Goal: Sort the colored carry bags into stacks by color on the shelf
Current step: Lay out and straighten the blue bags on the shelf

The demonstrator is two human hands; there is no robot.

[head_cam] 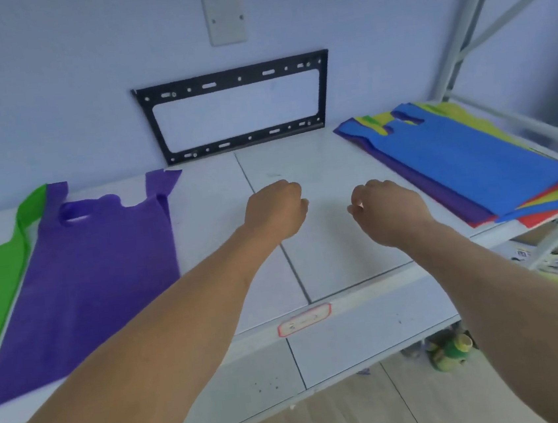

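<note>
here, your left hand (275, 210) and right hand (385, 208) hover over the white shelf (318, 172), both curled and holding nothing. a flat purple fabric carry bag (98, 275) lies to the left, a mixed stack topped by a blue fabric carry bag (465, 160) to the right.

A storeroom, by the look of it. A white metal shelf (319, 186) stands against a bare wall. Its front edge carries a label (304, 319).
</note>
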